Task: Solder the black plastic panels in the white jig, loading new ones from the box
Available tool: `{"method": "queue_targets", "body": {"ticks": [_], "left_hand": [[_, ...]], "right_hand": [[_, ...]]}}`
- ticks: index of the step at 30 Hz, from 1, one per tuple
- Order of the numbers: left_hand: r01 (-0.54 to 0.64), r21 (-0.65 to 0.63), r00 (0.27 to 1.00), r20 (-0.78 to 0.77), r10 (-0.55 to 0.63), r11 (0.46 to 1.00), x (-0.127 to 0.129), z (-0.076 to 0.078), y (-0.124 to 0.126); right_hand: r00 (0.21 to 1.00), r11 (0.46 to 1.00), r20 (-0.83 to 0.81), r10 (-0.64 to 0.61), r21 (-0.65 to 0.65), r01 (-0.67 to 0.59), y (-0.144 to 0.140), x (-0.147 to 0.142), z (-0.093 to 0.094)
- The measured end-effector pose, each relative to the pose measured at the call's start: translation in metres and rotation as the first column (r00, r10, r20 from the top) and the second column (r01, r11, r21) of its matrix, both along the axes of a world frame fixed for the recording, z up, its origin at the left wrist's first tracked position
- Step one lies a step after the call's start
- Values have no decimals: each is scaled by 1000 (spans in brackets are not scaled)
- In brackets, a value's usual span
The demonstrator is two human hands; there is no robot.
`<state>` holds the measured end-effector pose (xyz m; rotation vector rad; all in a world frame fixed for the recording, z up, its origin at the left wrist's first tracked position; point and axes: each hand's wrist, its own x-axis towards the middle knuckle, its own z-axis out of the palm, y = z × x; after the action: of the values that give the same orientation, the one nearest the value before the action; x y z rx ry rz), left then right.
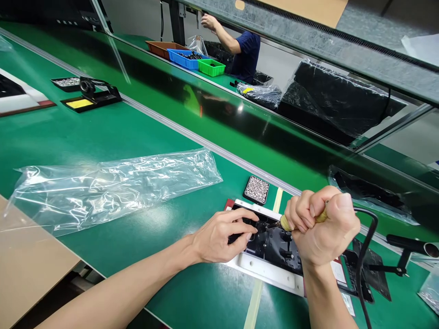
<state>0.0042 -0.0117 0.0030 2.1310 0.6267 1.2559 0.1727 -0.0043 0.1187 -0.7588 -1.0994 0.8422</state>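
My right hand point(322, 226) is closed around the yellow handle of a soldering iron point(285, 223), whose tip points left onto a black plastic part point(274, 246). That part sits in a white fixture point(264, 269) on the green bench. My left hand point(222, 235) rests on the left end of the black part, its fingers pinching something small by the iron's tip. The iron's black cord point(363, 242) loops down to the right of my right wrist.
A small black tray of tiny metal pieces point(256, 189) lies just behind the fixture. A clear plastic bag point(109, 185) lies to the left. A soldering-iron stand point(91, 93) sits far left. Across the divider another person point(240, 45) works near coloured bins point(187, 57).
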Motion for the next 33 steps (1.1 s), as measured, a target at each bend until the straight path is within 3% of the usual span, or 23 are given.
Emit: {"method": "queue_targets", "body": {"ticks": [33], "left_hand": [[-11, -7, 1000, -18, 10, 1000, -1, 0, -1]], "right_hand": [[1000, 1000, 0, 15, 21, -15, 0, -1, -2]]}}
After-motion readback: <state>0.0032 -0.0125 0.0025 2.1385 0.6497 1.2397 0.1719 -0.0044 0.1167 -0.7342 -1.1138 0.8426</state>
